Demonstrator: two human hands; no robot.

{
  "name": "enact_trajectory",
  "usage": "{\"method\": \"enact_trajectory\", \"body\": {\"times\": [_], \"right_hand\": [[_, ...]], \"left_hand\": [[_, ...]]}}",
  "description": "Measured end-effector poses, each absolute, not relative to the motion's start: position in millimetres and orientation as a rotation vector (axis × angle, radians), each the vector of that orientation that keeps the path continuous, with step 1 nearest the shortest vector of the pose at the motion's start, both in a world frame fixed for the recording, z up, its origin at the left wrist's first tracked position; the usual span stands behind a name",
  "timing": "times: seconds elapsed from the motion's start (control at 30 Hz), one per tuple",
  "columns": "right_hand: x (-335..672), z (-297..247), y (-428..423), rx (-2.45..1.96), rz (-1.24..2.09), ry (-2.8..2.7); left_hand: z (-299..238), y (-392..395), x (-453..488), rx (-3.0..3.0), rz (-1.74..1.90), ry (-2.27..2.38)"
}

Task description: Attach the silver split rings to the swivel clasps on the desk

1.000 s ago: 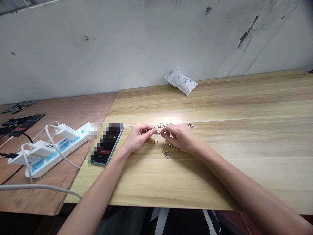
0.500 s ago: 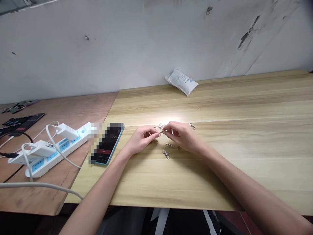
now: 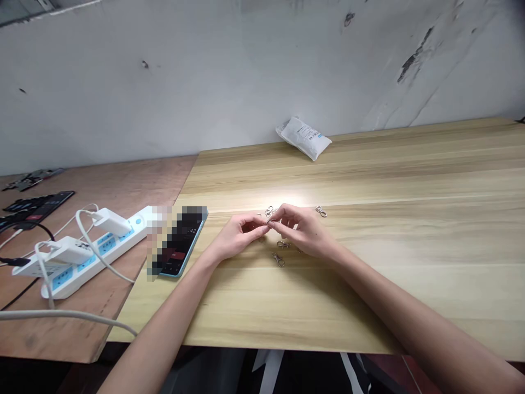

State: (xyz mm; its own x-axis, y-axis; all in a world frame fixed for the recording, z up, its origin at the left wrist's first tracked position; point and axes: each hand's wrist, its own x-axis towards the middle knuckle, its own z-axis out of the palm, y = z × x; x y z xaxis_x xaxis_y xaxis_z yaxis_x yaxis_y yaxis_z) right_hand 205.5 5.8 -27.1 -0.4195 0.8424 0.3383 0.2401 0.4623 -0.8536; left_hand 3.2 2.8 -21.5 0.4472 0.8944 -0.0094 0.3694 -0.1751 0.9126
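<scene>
My left hand and my right hand meet above the pale wooden table. Their fingertips pinch a small metal piece from both sides; it is too small to tell its exact kind. Scattered just beyond and below my hands are several metal swivel clasps, including one near my right palm and another past my right fingers. A small metal ring lies partly hidden beside my left fingers.
A blue-edged phone, partly pixelated, lies left of my left hand. Beyond it, a white power strip with plugged-in chargers sits on a lower plywood table. A white packet rests against the wall.
My hands have drawn closer together, and my right fingers have moved left to the pinched metal piece. My left hand now covers a ring that lay open on the table earlier.
</scene>
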Motion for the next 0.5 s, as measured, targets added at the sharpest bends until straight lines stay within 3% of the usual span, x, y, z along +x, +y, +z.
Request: {"method": "enact_trajectory", "body": {"times": [0.5], "right_hand": [[207.8,-30.3,7.6,-1.007,0.984,-2.160]], "left_hand": [[-25.3,1.1,5.3,1.973,0.640,1.128]]}}
